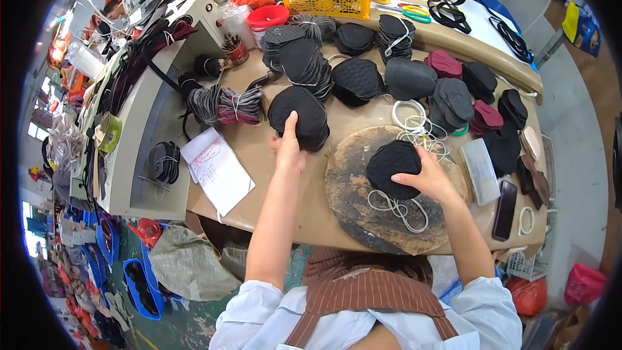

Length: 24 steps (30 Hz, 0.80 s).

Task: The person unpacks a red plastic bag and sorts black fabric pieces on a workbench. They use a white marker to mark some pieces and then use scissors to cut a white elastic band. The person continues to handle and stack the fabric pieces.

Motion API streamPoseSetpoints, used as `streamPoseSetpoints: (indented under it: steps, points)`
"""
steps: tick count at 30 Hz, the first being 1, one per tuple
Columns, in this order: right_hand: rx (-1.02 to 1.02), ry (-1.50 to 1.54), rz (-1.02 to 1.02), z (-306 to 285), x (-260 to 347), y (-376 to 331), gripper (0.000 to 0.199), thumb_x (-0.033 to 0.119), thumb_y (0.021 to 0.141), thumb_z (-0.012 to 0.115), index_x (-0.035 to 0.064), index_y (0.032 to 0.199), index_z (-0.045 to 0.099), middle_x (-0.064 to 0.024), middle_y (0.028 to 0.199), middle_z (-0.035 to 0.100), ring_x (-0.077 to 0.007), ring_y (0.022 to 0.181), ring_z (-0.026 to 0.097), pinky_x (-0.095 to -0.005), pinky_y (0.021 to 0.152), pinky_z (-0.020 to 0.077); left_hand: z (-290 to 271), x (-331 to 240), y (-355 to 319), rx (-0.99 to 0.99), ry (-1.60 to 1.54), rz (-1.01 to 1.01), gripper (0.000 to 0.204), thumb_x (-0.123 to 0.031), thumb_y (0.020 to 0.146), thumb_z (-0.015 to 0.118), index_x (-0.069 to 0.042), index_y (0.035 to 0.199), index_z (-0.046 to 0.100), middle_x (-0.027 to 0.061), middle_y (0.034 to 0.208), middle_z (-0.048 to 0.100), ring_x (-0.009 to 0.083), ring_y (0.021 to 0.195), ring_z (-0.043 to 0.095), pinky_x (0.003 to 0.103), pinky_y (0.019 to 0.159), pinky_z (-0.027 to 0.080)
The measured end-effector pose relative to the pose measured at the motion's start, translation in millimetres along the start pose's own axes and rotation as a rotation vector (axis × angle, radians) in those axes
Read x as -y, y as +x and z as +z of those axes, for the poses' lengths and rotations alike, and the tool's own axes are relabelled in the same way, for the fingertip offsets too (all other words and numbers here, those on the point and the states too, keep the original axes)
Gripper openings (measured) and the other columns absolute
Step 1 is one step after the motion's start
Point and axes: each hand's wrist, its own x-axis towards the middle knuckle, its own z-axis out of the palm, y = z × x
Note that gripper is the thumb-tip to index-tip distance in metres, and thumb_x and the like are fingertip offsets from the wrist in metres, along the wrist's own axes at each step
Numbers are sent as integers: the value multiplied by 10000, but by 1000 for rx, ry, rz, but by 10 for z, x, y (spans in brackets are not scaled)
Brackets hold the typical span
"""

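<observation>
We see our left hand stretched out across the desk, its fingers closed over the near edge of a stack of black oval fabric pieces that lies flat just beyond the round worn board. Our right hand rests on that board, fingers curled around the right side of a second black stack, holding it down where it sits near the board's middle. White elastic loops lie on the board just below this stack, and more white loops lie at the board's far edge. To the left of our left arm a sheet of paper lies on the desk, and beyond it a bundle of grey and maroon pieces. Many more black and maroon stacks crowd the far half of the desk, with a yellow basket behind them. A dark phone lies near the right edge, well apart from our right hand.
</observation>
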Motion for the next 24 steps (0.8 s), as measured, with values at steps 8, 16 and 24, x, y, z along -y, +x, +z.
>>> streamPoseSetpoints:
  steps: [8, 16, 24]
  points:
    - [183, 967, 160, -235, -276, -77, 768, 86, 672, 802, -28, 1312, 393, -116, 1182, 571, -204, 1071, 564, -325, 952, 438, -496, 30, -403, 124, 517, 149, 1182, -444, 755, 740, -8, 1429, -128, 278, 1439, 213, 362, 1308, 330, 474, 1036, 319]
    - [214, 1201, 16, -951, -192, 173, 507, 59, 771, 711, 21, 1224, 488, -85, 1124, 604, -188, 978, 614, -332, 894, 494, -646, 624, -1453, 513, 1214, 929, 774, -297, 716, 753, -28, 1342, 384, 247, 1409, 288, 439, 1293, 312, 486, 1046, 313]
    - [326, 1482, -6, -1266, -457, 121, 406, 246, 855, 652, 40, 1188, 544, -119, 1096, 637, -206, 982, 629, -338, 883, 496, 371, 1305, -1557, 879, 1609, 1212, 791, -602, 703, 642, -298, 1388, 387, 248, 1494, 139, 433, 1370, 161, 678, 1016, 165]
